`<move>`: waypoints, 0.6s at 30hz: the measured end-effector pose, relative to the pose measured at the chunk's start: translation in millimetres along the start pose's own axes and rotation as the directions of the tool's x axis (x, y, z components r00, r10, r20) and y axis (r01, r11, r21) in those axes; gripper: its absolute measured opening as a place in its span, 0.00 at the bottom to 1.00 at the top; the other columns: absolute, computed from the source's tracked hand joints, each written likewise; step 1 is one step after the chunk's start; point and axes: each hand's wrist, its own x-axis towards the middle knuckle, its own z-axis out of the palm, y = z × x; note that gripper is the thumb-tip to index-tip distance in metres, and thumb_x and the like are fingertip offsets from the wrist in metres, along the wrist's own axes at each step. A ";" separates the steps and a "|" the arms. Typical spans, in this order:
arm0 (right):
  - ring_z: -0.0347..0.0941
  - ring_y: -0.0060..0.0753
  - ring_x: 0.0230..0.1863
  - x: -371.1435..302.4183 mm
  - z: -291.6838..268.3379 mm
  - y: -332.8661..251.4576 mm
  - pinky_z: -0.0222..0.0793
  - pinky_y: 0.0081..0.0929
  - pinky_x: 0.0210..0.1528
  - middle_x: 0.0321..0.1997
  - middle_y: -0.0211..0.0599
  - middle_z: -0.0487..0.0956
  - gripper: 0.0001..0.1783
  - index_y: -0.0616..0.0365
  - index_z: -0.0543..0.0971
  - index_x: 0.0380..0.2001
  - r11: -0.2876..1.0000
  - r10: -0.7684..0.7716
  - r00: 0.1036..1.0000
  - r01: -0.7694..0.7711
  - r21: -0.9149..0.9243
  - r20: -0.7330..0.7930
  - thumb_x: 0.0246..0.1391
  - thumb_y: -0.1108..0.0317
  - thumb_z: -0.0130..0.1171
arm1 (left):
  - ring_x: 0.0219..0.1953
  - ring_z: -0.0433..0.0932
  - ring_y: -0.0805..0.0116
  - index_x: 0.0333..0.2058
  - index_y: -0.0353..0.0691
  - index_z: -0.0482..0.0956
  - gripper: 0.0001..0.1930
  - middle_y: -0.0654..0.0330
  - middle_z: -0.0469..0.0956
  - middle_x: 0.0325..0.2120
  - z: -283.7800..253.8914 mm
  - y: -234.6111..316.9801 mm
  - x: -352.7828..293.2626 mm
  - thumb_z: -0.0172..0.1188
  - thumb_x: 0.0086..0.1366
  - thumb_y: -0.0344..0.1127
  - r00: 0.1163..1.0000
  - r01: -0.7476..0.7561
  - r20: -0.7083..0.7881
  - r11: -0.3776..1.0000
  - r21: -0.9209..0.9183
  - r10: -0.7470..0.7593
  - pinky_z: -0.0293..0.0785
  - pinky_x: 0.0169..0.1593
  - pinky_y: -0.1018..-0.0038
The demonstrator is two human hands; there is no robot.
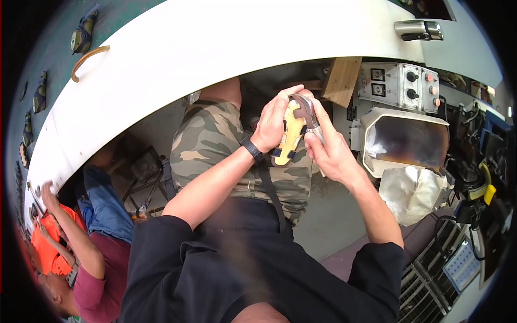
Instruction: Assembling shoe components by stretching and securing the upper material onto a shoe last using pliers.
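Above my camouflage-covered lap is a shoe on its last, sole side up, with a yellow insole (292, 137) and dark upper edges folded over its rim. My left hand (271, 123) is closed round its left side, the thumb lying near the toe end. My right hand (333, 148) grips metal pincers (315, 128). Their curved head reaches the brown patch of upper at the toe end, at the far side. Fingers of the right hand also reach along that edge. Whether the jaws pinch the material I cannot tell.
A white curved table (215, 43) lies ahead, bearing a brown curved strip (89, 62) and a steel flask (419, 30). To the right stand a control box (398, 86), a glass-fronted machine (406, 141) and crumpled foil (412, 194). A co-worker in maroon (105, 269) sits left; camouflage shoes (83, 32) lie beyond.
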 end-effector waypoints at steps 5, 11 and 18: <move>0.75 0.50 0.30 3.5 16.7 29.5 0.72 0.40 0.39 0.31 0.54 0.76 0.39 0.55 0.45 0.75 0.971 -0.239 0.953 0.234 -0.051 -0.183 0.65 0.75 0.48 | 0.44 0.79 0.68 0.51 0.31 0.77 0.26 0.54 0.82 0.41 -0.2 -4.0 2.3 0.36 0.79 0.46 0.995 0.090 -0.055 0.995 0.031 -0.088 0.74 0.51 0.71; 0.76 0.63 0.33 -7.2 -1.0 30.5 0.72 0.44 0.38 0.35 0.61 0.78 0.40 0.56 0.47 0.75 0.939 -0.307 0.945 0.281 -0.200 -0.112 0.64 0.77 0.50 | 0.38 0.79 0.71 0.45 0.31 0.80 0.24 0.56 0.82 0.34 4.3 -7.5 2.7 0.37 0.78 0.43 0.996 0.046 -0.082 0.996 0.080 -0.040 0.74 0.47 0.74; 0.75 0.68 0.34 -13.6 -14.4 -0.2 0.69 0.54 0.36 0.38 0.62 0.79 0.43 0.52 0.46 0.75 0.838 -0.192 0.980 0.193 -0.510 0.055 0.61 0.78 0.51 | 0.40 0.77 0.74 0.45 0.31 0.80 0.23 0.59 0.81 0.37 4.8 -0.8 1.5 0.39 0.78 0.42 0.994 0.100 -0.034 0.994 0.032 -0.099 0.72 0.48 0.76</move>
